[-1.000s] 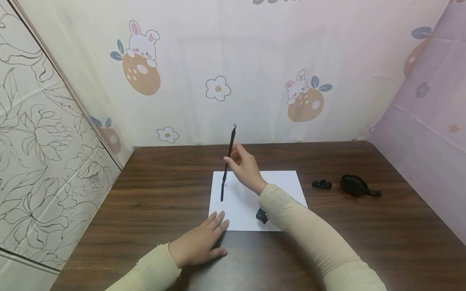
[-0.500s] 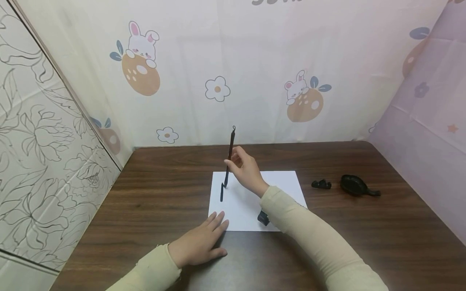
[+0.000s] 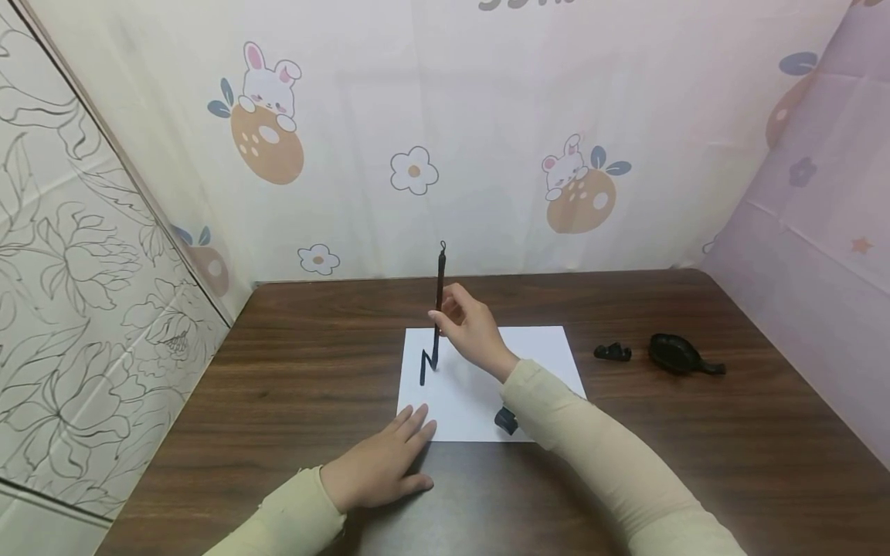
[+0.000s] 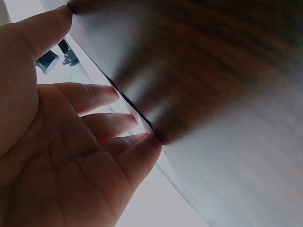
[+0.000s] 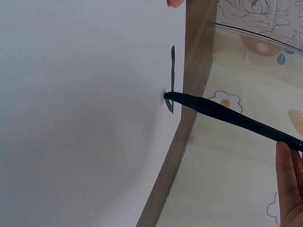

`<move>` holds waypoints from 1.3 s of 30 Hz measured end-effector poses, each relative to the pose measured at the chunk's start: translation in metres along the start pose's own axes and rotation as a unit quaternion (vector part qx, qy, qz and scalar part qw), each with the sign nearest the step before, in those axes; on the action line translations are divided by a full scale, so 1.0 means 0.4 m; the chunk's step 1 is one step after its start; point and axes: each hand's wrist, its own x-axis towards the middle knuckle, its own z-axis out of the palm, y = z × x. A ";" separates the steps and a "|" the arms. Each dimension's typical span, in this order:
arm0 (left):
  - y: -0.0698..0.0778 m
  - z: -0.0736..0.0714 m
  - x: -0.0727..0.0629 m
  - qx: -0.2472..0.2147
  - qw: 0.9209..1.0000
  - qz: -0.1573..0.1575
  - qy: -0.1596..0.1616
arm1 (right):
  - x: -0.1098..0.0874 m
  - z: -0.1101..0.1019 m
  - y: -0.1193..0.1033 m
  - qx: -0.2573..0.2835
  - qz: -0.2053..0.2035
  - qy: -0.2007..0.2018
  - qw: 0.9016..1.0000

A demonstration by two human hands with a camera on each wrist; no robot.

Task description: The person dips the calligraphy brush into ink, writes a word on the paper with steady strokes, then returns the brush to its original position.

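In the head view my right hand (image 3: pixel 473 328) pinches a dark writing brush (image 3: pixel 440 282) by its shaft, nearly upright. The brush's tip meets the white paper (image 3: pixel 473 401) at the end of a black ink stroke (image 3: pixel 422 369); a short slanting line joins that stroke's top to the tip. The right wrist view shows the brush (image 5: pixel 222 112) touching the sheet beside the longer stroke (image 5: pixel 173 68). My left hand (image 3: pixel 382 463) lies with fingers spread, fingertips on the paper's lower left corner. A small black paperweight-like block (image 3: pixel 507 420) sits on the paper, partly hidden by the right sleeve.
On the brown wooden table (image 3: pixel 299 378), right of the paper, stand a small black brush rest (image 3: pixel 613 352) and a black ink dish (image 3: pixel 674 352) with a short handle. A patterned curtain (image 3: pixel 487 154) hangs behind the table's far edge.
The brush tip has moved down and right from the top of the first stroke, leaving a slanting line. The right hand shifted slightly with it; the left hand stayed in place.
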 end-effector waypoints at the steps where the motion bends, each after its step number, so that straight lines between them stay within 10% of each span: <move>1: 0.000 0.000 0.000 0.000 1.000 0.000 0.000 | -0.001 -0.001 -0.001 0.000 0.001 -0.001 1.000; 39: -0.002 0.005 0.003 0.003 1.000 0.003 0.003 | -0.004 -0.032 0.000 0.051 0.011 -0.023 0.998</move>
